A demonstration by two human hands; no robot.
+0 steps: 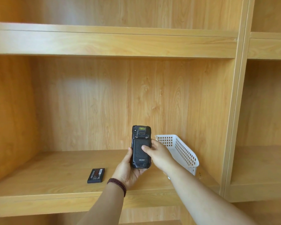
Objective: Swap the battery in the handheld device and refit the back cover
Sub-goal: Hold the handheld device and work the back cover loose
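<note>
Holding the handheld device (141, 146) upright above the shelf (58, 168), the left hand (128, 169) cups it from below and from its left edge, fingers wrapped behind it and the thumb lying along the side. The right hand (159, 155) closes on the device from the right, its thumb pressed flat on the textured back cover (139, 151), which sits in place on the rear of the device with the brand lettering showing near its lower end. A dark beaded bracelet (117, 184) circles the left wrist. A loose battery (96, 175) lies flat on the shelf, to the left of the hands and apart from them. Just right of the right hand, a white perforated basket (183, 151) leans tilted against the wooden back panel and side wall of the shelf unit.
</note>
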